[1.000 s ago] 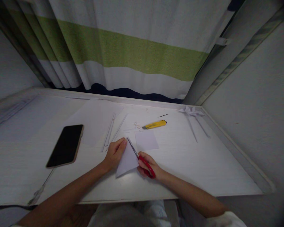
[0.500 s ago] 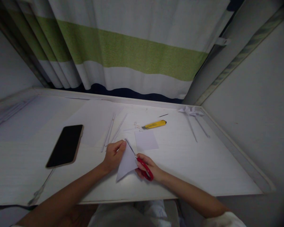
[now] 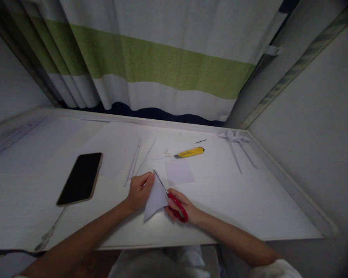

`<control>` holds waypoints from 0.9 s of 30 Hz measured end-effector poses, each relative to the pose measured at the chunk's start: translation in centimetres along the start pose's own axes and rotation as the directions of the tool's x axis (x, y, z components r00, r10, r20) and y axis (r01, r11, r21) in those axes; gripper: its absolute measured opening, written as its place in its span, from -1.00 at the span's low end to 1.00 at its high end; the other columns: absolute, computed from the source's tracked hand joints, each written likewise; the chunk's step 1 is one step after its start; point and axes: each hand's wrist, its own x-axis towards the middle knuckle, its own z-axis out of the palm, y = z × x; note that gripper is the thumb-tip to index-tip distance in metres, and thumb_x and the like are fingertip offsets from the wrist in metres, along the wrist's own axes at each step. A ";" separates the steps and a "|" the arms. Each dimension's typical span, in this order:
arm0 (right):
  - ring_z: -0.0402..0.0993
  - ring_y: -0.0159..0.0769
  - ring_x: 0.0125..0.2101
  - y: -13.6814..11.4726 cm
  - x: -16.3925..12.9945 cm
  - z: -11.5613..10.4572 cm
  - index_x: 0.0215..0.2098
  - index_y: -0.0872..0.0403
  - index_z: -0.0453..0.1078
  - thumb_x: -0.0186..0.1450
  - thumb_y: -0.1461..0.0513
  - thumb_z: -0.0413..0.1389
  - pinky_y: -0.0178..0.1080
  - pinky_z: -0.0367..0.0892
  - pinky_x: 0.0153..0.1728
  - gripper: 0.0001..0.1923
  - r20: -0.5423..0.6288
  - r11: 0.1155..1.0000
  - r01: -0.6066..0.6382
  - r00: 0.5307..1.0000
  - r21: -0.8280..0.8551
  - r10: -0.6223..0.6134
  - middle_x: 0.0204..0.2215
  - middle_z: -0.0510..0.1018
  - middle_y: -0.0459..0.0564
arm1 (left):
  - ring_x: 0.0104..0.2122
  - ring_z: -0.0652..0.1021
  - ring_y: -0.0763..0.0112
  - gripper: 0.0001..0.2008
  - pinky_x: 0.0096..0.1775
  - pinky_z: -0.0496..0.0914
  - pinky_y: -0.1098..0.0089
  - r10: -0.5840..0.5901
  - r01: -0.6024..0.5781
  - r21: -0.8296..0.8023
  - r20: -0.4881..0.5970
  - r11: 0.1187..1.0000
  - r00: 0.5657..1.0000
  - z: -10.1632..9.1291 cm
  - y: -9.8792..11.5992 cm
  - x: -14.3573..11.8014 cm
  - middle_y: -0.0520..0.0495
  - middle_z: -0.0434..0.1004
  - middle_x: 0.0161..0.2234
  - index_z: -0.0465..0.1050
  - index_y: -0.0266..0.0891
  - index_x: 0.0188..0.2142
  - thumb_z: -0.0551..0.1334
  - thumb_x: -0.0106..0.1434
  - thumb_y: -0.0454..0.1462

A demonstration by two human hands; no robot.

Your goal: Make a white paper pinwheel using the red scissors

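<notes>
My left hand [image 3: 139, 190] pinches a folded white paper triangle [image 3: 156, 201] by its upper left edge, just above the white desk [image 3: 249, 200]. My right hand [image 3: 181, 206] grips red-handled scissors [image 3: 174, 200]. Their thin blades run up and left along the triangle's right edge, the tip close to my left fingertips. A small white paper square [image 3: 179, 171] lies flat just beyond the hands.
A black phone [image 3: 80, 177] lies to the left. A yellow utility knife [image 3: 189, 152] sits behind the paper square, with thin rolled paper sticks [image 3: 135, 160] beside it. A white paper pinwheel on sticks [image 3: 236, 144] rests at the far right. A striped curtain hangs behind.
The scissors and my right hand have shifted slightly toward me and left along the paper's edge. My left hand still holds the triangle in nearly the same place.
</notes>
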 end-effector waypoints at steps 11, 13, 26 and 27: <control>0.10 -0.56 -0.82 -0.2 -0.1 0.1 -0.44 0.05 0.08 0.04 -0.05 0.08 -0.49 -0.04 -0.82 -0.61 -0.025 0.999 -0.005 1.000 -0.035 0.004 -0.79 0.24 -0.29 | -0.74 0.10 0.60 -0.66 -0.70 -0.01 0.52 -0.011 0.011 0.000 0.010 1.000 1.000 -0.1 -0.1 0.0 0.14 -0.05 -0.75 -0.01 -0.23 -0.70 -0.02 0.18 -0.26; 0.10 -0.56 -0.82 -0.2 -0.1 0.1 -0.45 0.05 0.08 0.04 -0.05 0.07 -0.49 -0.03 -0.82 -0.61 -0.028 0.999 -0.001 1.000 -0.049 0.000 -0.79 0.24 -0.30 | -0.74 0.10 0.60 -0.66 -0.70 0.00 0.52 -0.022 0.022 -0.005 0.015 1.000 1.000 -0.1 -0.1 0.0 0.14 -0.04 -0.75 0.00 -0.23 -0.70 -0.02 0.18 -0.26; 0.11 -0.53 -0.82 -1.0 0.8 -0.8 -0.42 0.05 0.10 0.12 -0.12 -0.13 -0.45 0.05 -0.80 -0.59 -0.279 0.936 0.015 0.953 -0.351 -0.119 -0.77 0.20 -0.27 | -0.71 0.11 0.58 -0.68 -0.67 0.00 0.51 -0.126 0.128 -0.076 0.031 0.989 0.992 0.0 0.0 0.3 0.14 -0.02 -0.72 0.00 -0.22 -0.69 -0.01 0.16 -0.25; 0.13 -0.52 -0.80 -1.5 0.8 -1.3 -0.42 0.06 0.11 0.14 -0.10 -0.15 -0.43 0.07 -0.78 -0.61 -0.321 0.916 0.015 0.934 -0.402 -0.156 -0.76 0.21 -0.26 | -0.71 0.10 0.57 -0.68 -0.67 -0.01 0.51 -0.137 0.139 -0.085 0.032 0.987 0.990 0.0 0.0 0.4 0.14 -0.02 -0.72 0.00 -0.22 -0.69 -0.01 0.16 -0.25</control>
